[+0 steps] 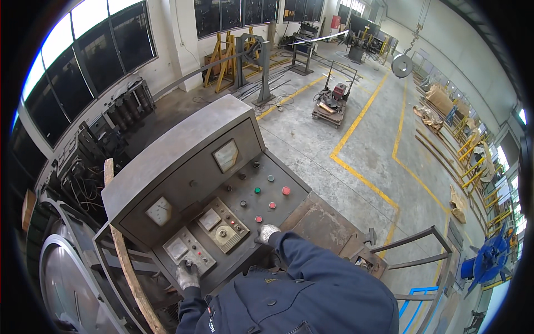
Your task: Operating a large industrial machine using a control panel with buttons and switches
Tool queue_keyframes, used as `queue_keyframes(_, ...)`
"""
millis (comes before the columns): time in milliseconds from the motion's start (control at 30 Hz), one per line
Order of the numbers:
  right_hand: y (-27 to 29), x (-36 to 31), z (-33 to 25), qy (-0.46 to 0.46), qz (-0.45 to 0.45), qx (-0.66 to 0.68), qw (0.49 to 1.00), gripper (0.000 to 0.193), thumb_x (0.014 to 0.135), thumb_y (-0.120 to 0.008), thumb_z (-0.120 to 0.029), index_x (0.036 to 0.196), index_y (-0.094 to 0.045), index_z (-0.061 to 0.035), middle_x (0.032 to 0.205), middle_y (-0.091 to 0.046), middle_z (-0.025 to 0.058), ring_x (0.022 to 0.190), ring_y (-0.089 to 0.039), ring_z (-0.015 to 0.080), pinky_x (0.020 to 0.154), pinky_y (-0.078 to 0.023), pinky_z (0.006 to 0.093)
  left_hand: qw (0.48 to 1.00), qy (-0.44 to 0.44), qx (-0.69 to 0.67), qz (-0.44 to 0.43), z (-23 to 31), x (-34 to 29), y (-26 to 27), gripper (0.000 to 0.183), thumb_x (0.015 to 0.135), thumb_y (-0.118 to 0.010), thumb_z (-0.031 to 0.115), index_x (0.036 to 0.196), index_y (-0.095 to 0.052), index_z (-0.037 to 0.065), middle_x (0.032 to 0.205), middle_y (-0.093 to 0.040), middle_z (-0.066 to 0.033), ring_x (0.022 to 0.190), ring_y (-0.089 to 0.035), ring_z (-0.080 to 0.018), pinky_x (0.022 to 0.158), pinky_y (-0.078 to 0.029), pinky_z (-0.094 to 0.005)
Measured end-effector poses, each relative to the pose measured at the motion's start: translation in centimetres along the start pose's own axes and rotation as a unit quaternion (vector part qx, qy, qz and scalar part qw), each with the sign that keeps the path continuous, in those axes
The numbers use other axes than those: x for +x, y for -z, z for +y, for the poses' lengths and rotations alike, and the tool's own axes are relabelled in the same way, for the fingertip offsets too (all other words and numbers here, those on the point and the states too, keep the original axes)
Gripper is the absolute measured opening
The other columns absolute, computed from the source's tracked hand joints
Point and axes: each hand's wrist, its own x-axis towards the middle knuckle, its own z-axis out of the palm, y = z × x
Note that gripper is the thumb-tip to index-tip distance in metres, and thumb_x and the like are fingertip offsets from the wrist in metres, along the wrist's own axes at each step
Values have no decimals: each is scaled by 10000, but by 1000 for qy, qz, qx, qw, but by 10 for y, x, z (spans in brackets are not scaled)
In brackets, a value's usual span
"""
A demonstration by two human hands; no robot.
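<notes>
My left hand [188, 275], in a pale work glove, has its fingers closed round a dark knob [188, 263] on the lower left control module [189, 250]. My right hand [268, 233], gloved too, rests at the near edge of the grey control console [303, 186], just below a red button [258, 219]. Its fingers are curled, and what they hold, if anything, is hidden. Between my hands lies a second module with a round dial [223, 231]. More red, green and black buttons sit farther up the sloping panel. Two gauges [226, 155] are set in the raised housing.
A wooden pole [127, 250] leans at the console's left, by a large metal drum [61, 278]. Metal railings [417, 245] stand at right. Beyond are a wheeled cart [332, 106], yellow floor lines [361, 131], a hanging steel coil [401, 65] and a blue reel [489, 260].
</notes>
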Motion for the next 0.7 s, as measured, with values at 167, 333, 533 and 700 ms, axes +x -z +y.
queue_keyframes(167,-10,6,9,20,31,-1,999,454,835,-703,-454,1013,-776,-43,1054,-740,221,1031,-704,377,924,-546,485,1000,-2,6,-5,6,1,2,427,841,-777,171,1230,-647,51,1148,-674,-198,1092,-653,-388,957,-516,-447)
queue_keyframes(333,-12,7,9,16,39,8,999,459,833,-706,-463,1007,-777,-45,1034,-742,221,1020,-706,381,920,-546,486,1000,-2,8,-3,11,0,6,413,843,-768,168,1223,-650,57,1140,-675,-199,1087,-655,-388,954,-517,-449)
queue_keyframes(533,-7,6,8,-2,21,-1,1000,459,837,-714,-464,1071,-786,-76,1129,-741,189,1078,-707,345,957,-552,457,1000,-6,-13,-1,5,4,-1,411,838,-756,178,1218,-651,60,1124,-684,-206,1078,-654,-394,954,-511,-459)
queue_keyframes(700,-7,4,1,-15,44,-8,999,442,780,-760,-490,992,-798,-104,1032,-756,173,981,-724,350,897,-571,463,999,-16,-20,35,-9,6,-13,368,852,-724,253,1153,-686,45,1020,-721,-199,983,-679,-387,895,-533,-486)
